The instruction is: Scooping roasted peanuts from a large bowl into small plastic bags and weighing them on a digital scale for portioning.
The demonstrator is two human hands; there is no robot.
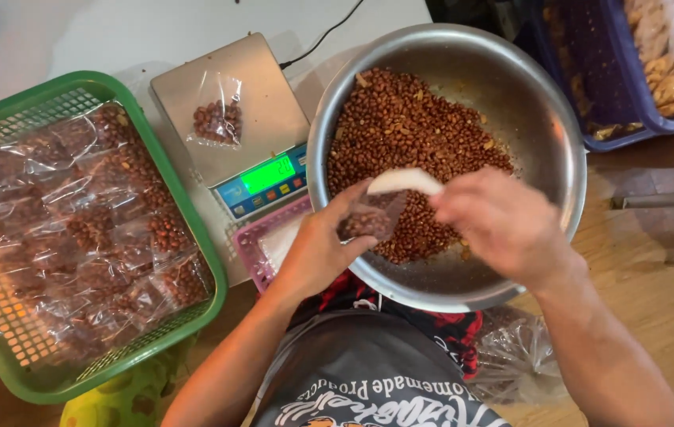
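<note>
A small clear plastic bag, partly filled with roasted peanuts, hangs over the near side of a large steel bowl, above the heap of peanuts inside it. The left hand pinches the bag's near edge between thumb and fingers, closed on the plastic. The right hand is curled shut around a white scoop, whose curved blade sits at the bag's mouth; the handle is hidden inside the fist.

Just left of the bowl, touching its rim, lies a pink plastic tray with something white in it. Beyond that, left of the bowl, stands a digital scale with a lit green display; another small bag of peanuts rests on its steel plate. Farther left of the bowl sits a green plastic basket packed with filled peanut bags. To the right of the bowl, a blue crate holds bags of pale snacks. Near the bowl's front edge, by the person's lap, lie crumpled empty clear bags.
</note>
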